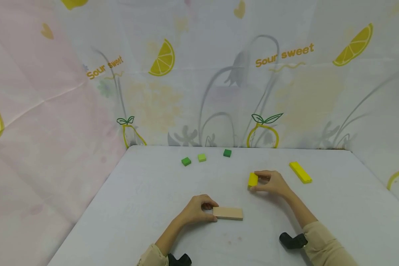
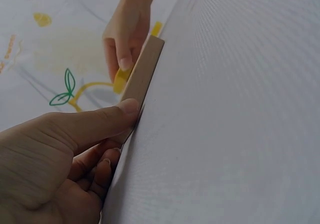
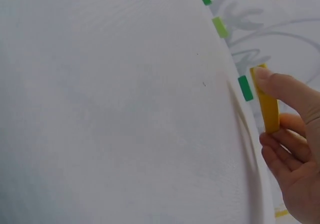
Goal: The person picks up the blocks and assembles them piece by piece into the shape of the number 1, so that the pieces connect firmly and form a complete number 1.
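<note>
My left hand point(image 1: 197, 210) grips the left end of a flat, plain wooden block point(image 1: 228, 213), which lies lengthwise from left to right in the head view. In the left wrist view the thumb presses on one face of that wooden block point(image 2: 144, 73), with the other fingers curled beneath. Farther back and to the right, my right hand point(image 1: 273, 183) pinches a short yellow block point(image 1: 252, 180) between thumb and fingers. The right wrist view shows the thumb at one end of this yellow block point(image 3: 267, 101) and fingers at the other.
A longer yellow block point(image 1: 300, 172) lies right of my right hand. Along the back of the white table point(image 1: 146, 184) sit a green block point(image 1: 186, 161), a light green block point(image 1: 202, 157) and a dark green block point(image 1: 227, 153). A printed cloth point(image 1: 199, 92) hangs behind.
</note>
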`<state>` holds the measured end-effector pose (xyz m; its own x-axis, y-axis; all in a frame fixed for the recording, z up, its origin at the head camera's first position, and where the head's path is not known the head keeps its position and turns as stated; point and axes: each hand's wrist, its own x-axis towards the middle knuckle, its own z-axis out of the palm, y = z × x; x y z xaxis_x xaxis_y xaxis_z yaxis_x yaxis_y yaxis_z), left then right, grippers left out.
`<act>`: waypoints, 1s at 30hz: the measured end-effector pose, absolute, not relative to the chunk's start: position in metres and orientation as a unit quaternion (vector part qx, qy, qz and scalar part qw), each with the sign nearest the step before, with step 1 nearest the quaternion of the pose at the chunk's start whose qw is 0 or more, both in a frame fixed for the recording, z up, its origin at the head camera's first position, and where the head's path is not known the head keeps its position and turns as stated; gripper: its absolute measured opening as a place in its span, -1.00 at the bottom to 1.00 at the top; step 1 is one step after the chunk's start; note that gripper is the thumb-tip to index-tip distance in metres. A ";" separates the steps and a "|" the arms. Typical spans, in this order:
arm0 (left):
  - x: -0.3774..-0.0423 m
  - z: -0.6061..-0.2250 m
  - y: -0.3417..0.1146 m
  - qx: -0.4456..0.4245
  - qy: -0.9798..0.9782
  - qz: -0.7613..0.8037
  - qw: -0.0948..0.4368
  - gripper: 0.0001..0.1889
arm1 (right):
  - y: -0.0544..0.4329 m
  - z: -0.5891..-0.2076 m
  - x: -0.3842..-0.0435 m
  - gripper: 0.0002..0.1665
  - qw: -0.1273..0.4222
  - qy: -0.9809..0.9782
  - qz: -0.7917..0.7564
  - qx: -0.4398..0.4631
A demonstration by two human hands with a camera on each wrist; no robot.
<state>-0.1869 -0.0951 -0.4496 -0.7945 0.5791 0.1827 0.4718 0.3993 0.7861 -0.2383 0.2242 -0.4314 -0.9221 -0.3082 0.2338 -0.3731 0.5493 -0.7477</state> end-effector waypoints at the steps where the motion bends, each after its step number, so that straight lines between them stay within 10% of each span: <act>1: -0.187 -0.450 -0.095 0.315 0.834 0.448 0.059 -0.64 | 0.223 -0.431 -0.238 -0.32 0.036 -0.879 0.433 0.196; 30: -0.186 -0.449 -0.094 0.307 0.839 0.445 0.061 -0.65 | 0.196 -0.432 -0.233 -0.31 0.009 -0.868 0.429 0.249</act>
<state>-0.1856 -0.0945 -0.4488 -0.8040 0.5692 0.1721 0.4614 0.4145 0.7844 -0.2325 0.1955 -0.4317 -0.8756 -0.4250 0.2296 -0.4405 0.5074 -0.7406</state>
